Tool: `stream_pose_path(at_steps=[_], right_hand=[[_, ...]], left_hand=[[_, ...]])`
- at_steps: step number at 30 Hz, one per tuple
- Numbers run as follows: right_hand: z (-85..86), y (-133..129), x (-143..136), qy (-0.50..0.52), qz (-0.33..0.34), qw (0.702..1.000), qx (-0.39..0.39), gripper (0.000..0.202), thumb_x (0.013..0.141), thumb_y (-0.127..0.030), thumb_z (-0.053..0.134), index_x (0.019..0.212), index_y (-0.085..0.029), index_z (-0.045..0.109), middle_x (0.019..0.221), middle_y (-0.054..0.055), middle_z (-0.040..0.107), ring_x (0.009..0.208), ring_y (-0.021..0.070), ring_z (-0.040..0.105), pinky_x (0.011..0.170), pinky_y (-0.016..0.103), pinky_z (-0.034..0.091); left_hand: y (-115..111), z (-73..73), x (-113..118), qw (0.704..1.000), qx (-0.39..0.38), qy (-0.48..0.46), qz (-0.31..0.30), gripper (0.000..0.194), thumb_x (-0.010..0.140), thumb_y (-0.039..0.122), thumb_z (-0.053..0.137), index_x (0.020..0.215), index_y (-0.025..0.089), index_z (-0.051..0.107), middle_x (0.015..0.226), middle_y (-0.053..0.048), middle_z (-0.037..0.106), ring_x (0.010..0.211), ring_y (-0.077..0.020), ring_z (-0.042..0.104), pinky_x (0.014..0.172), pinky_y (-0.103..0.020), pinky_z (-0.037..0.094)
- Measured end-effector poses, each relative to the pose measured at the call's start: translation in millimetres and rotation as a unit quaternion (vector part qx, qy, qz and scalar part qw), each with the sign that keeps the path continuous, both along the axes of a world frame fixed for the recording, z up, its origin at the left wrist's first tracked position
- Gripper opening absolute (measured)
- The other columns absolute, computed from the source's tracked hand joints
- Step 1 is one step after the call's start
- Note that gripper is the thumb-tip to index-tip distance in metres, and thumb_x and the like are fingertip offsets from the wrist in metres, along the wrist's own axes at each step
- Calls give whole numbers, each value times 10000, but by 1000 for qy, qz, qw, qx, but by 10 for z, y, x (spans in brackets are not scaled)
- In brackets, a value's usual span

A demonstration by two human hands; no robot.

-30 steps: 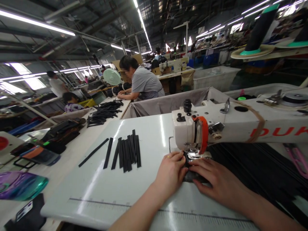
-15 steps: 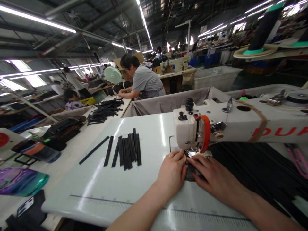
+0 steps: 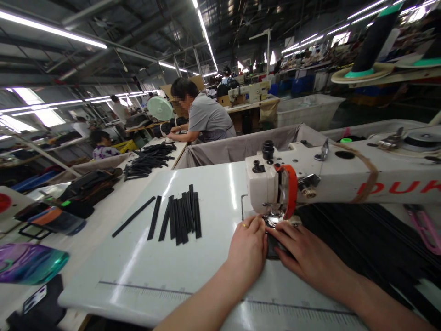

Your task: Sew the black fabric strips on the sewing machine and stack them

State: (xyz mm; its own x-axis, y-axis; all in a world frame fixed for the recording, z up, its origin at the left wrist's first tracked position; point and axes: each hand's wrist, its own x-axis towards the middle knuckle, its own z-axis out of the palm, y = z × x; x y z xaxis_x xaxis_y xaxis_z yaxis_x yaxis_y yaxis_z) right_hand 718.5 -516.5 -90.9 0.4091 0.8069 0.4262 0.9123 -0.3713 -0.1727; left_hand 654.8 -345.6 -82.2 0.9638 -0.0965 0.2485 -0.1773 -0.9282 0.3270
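Both my hands are at the presser foot of a white sewing machine (image 3: 263, 184), under its orange guard (image 3: 291, 191). My left hand (image 3: 248, 241), with a ring on one finger, is closed, its fingers pressed together left of the foot. What its fingertips hold is hidden. My right hand (image 3: 303, 246) lies low with its fingers stretched and apart, fingertips beside the foot. Something dark shows between the hands; I cannot tell whether it is fabric or the machine's plate. Several black fabric strips (image 3: 182, 218) lie in a loose row left of the machine.
A heap of black strips (image 3: 149, 158) lies on the far table. Long black material (image 3: 347, 243) spreads under the machine arm, near a pink-handled tool (image 3: 423, 230). At left are a purple-teal bottle (image 3: 32, 262) and a phone (image 3: 35, 296). A co-worker (image 3: 210, 117) leans over a table ahead.
My hands stay at the presser foot with hardly any movement. The whole view shifts slightly left. A standing person in the left background has moved to the right.
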Motion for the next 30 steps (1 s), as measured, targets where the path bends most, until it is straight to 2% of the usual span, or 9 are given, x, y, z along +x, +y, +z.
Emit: stream_pose_path(at_steps=[6, 10, 14, 15, 17, 20, 23, 26, 30], right_hand=[[-3, -3, 5, -12, 0, 1000, -11, 334, 884, -189, 570, 1214, -137, 589, 1084, 119, 641, 877, 255, 611, 747, 417, 538], [35, 8, -28, -15, -3, 1000, -20, 351, 876, -168, 584, 1225, -139, 584, 1083, 114, 643, 884, 250, 615, 754, 411, 547], [102, -51, -28, -15, 4, 1000, -20, 269, 901, -122, 509, 1143, -171, 615, 1053, 89, 647, 929, 233, 615, 814, 383, 541], [111, -85, -8, -23, -12, 1000, -7, 262, 904, -103, 477, 1111, -175, 622, 1047, 89, 646, 947, 232, 614, 837, 380, 534], [110, -161, 56, -51, -89, 994, 24, 251, 912, -101, 440, 1070, -163, 625, 1034, 104, 642, 952, 246, 611, 845, 393, 526], [76, -249, 166, -88, -214, 973, 9, 215, 926, -167, 449, 1055, -121, 616, 967, 132, 637, 854, 279, 612, 758, 424, 530], [40, -268, 224, -76, -237, 968, -39, 214, 923, -195, 461, 1051, -118, 613, 909, 124, 637, 804, 275, 619, 715, 406, 523], [50, -251, 233, -35, -247, 967, -52, 260, 910, -211, 453, 1101, -116, 601, 884, 118, 650, 810, 276, 642, 720, 389, 513], [171, -246, 206, 90, -258, 962, -17, 386, 881, -245, 411, 1216, -127, 562, 803, 74, 676, 641, 231, 642, 597, 339, 473]], left_hand=[[-1, 11, 23, 1000, 16, -6, -5, 225, 935, 124, 471, 1099, 123, 626, 1246, -130, 626, 1206, -272, 538, 1041, -442, 483], [-10, -6, -4, 999, 10, -28, -12, 266, 928, 116, 471, 1156, 110, 609, 1216, -135, 643, 1189, -273, 552, 1024, -441, 495], [45, 38, 25, 999, -19, -38, -3, 220, 902, 122, 521, 1084, 141, 644, 1128, -106, 666, 1094, -272, 585, 953, -443, 521], [76, 48, 52, 998, -37, -44, 12, 192, 906, 115, 517, 1032, 157, 657, 1091, -91, 670, 1072, -260, 589, 944, -432, 520], [145, 47, 119, 995, -67, -57, 41, 181, 925, 109, 501, 962, 178, 664, 1075, -77, 662, 1092, -243, 579, 972, -414, 499], [210, 0, 201, 997, -55, -38, 34, 160, 951, 157, 510, 961, 195, 665, 1183, -75, 633, 1205, -250, 532, 1070, -447, 424], [214, -31, 225, 999, -24, -10, 29, 157, 966, 218, 519, 1004, 231, 671, 1211, -48, 643, 1253, -257, 515, 1123, -502, 355], [270, 18, 203, 996, -5, -13, 89, 184, 965, 229, 513, 1014, 243, 690, 1214, -43, 665, 1282, -276, 503, 1112, -518, 359], [467, 173, 107, 970, 42, -28, 237, 276, 954, 214, 491, 840, 157, 736, 1143, -131, 694, 1235, -341, 534, 1076, -548, 366]])
